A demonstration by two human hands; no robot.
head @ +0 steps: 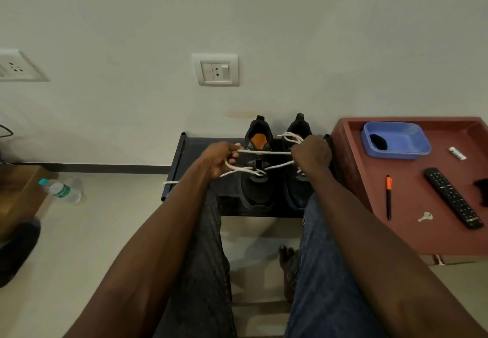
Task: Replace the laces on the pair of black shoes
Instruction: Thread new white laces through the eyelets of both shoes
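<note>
White laces [266, 152] are pulled taut across the left black shoe [257, 176] on a low rack [184, 158], gripped apart by left hand [220, 159] and right hand [311, 154]; tying appears next.

red tray [412, 232]: blue tub [406, 142], pen [388, 195], remote [453, 197], key [425, 216] | floor: water bottle [61, 190]

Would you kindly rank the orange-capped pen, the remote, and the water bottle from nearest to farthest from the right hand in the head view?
1. Orange-capped pen, on the red table beside the right hand.
2. Remote, farther right.
3. Water bottle, on the floor, far left.
</note>
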